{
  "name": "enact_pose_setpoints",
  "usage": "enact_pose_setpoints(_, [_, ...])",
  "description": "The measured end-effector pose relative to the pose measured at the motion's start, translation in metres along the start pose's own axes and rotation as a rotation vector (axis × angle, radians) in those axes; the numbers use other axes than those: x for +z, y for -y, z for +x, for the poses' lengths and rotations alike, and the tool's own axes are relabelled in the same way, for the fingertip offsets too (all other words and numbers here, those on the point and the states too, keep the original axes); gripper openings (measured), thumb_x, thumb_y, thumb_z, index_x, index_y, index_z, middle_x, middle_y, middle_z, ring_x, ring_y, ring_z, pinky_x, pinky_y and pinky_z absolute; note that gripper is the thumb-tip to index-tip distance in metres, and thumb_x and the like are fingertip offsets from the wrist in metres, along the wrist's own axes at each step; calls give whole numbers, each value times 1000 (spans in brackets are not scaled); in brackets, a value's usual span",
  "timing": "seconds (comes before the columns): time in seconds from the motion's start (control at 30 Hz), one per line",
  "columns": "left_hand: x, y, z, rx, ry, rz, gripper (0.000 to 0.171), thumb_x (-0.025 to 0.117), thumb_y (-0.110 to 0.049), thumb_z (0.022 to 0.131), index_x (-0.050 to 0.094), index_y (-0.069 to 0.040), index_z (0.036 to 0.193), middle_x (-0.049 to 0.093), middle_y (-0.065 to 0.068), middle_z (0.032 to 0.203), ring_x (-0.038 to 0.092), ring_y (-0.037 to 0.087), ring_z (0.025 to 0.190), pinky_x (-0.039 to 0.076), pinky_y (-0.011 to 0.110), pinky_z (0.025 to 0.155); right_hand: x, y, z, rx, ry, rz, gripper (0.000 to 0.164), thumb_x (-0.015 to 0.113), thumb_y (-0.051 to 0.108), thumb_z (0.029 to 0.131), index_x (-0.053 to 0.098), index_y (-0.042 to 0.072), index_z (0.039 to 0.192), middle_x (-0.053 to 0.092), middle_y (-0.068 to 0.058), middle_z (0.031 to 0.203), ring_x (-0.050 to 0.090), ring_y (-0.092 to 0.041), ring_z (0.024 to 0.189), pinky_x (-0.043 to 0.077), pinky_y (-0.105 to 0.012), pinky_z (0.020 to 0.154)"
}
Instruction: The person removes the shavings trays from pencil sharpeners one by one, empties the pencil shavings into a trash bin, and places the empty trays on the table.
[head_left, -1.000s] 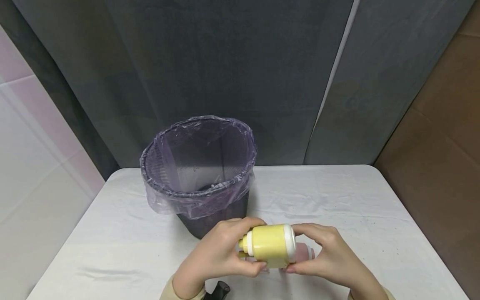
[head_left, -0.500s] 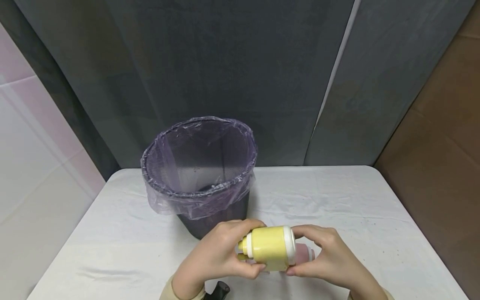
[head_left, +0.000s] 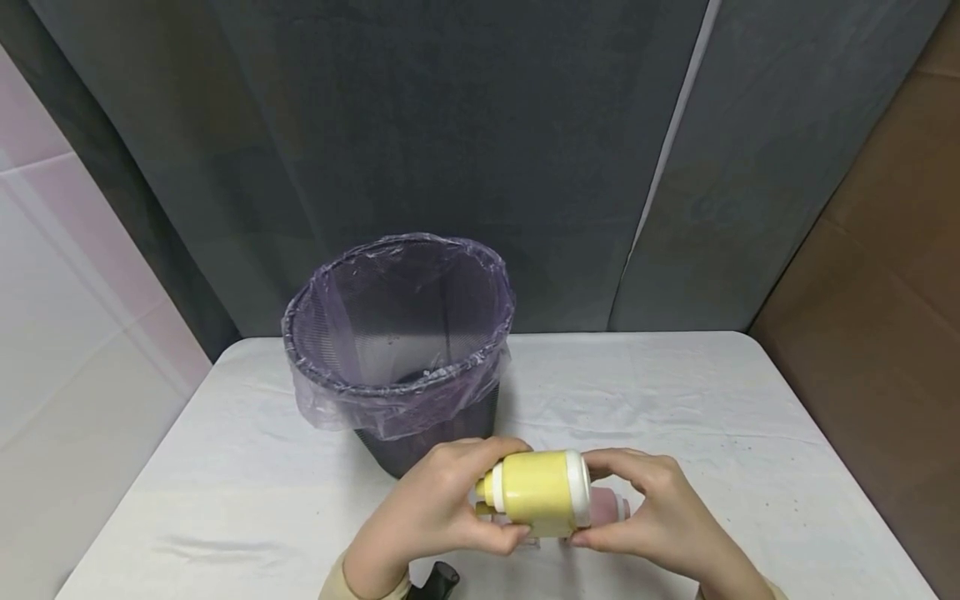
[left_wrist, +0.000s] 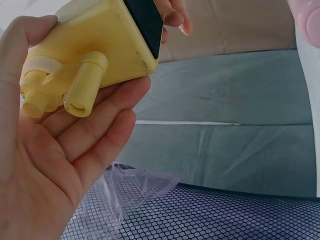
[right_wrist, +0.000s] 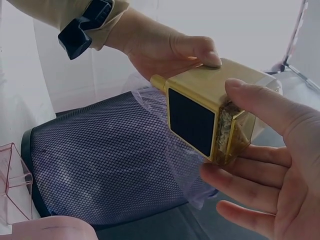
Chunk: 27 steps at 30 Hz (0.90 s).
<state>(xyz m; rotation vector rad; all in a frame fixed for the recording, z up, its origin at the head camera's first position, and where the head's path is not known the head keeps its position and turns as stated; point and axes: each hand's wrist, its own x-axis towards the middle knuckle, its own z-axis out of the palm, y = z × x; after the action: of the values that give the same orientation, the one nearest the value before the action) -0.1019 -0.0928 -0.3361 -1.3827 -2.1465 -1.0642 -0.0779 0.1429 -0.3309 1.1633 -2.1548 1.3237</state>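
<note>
Both hands hold a yellow box-shaped device (head_left: 536,493) on its side, low over the front of the table. It has white bands, short yellow spouts and a dark square face (right_wrist: 191,121). Behind a clear part (right_wrist: 233,132) at one end, brownish bits show. My left hand (head_left: 442,504) grips the spout end, thumb on one side and fingers along the other. At the opposite end, my right hand (head_left: 660,508) pinches the device between thumb and fingers. A similar pink device (head_left: 604,507) lies below, partly hidden by the yellow one.
A dark mesh waste bin (right_wrist: 105,155) lined with a purple plastic bag (head_left: 397,408) stands just beyond the left hand. A pink-edged clear box (right_wrist: 16,185) stands near the pink device. White cloth covers the table (head_left: 645,392); a dark curtain (head_left: 465,125) hangs behind.
Compared with half a second ago, the yellow device sits very slightly higher between the hands. Both hands keep their hold and stay in almost the same place.
</note>
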Motion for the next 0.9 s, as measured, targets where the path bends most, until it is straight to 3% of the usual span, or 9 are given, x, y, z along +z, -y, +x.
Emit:
enact_pose_setpoints(0.13, [0, 0, 0, 2, 1, -3, 55, 76, -25, 60, 55, -11, 108, 58, -8, 86, 48, 0, 68, 42, 10, 62, 0, 1, -1, 43, -1, -12, 55, 86, 11, 53, 62, 6, 103, 65, -2, 94, 61, -15, 89, 43, -18, 83])
enact_pose_setpoints(0.47, [0, 0, 0, 22, 3, -17, 55, 76, -24, 60, 55, -9, 108, 59, -6, 87, 49, 1, 69, 42, 11, 63, 0, -4, -2, -37, -21, 9, 57, 87, 11, 49, 63, 5, 101, 65, -3, 94, 61, -15, 86, 44, -18, 81])
enact_pose_setpoints(0.9, [-1, 0, 0, 8, -8, -1, 54, 76, -24, 58, 55, -10, 107, 58, -8, 85, 48, 0, 69, 42, 10, 62, 5, -19, -12, 35, -12, 16, 60, 87, 14, 50, 62, 9, 105, 65, -1, 95, 61, -15, 87, 44, -20, 81])
